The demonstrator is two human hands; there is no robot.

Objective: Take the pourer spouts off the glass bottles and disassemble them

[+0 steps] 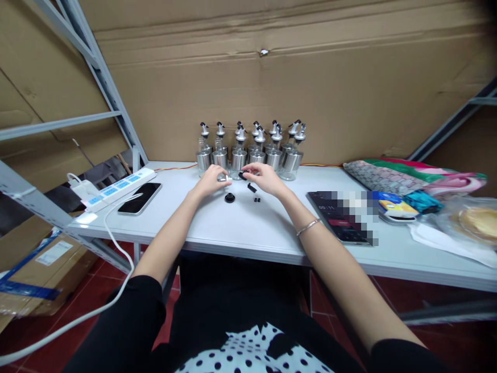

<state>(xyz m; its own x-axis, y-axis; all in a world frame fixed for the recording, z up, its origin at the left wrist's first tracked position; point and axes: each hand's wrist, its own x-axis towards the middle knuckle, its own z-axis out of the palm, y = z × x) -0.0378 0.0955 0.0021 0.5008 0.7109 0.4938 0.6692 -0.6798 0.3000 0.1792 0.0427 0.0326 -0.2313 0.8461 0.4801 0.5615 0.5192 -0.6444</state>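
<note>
My left hand [212, 180] is closed, its fingertips round a small silver-white piece [224, 179]. To its right, my right hand [264, 177] pinches a small black part [243, 176]. On the table below lie a round black stopper [230, 198], a short black strip [252, 187] and a pair of tiny black pieces [257, 200]. Behind both hands stand several glass bottles [291, 161] with steel sleeves, most topped by silver-and-black pour spouts [300, 133]. Two bottles at the front left show bare necks [218, 143].
On the left of the white table [248, 228] are a power strip [120, 189], a phone [140, 199] and a white cable [112, 233]. A tablet-like device [337, 217], snack packets [398, 206] and a colourful cushion [411, 178] lie right. Cardboard [310, 93] backs the table.
</note>
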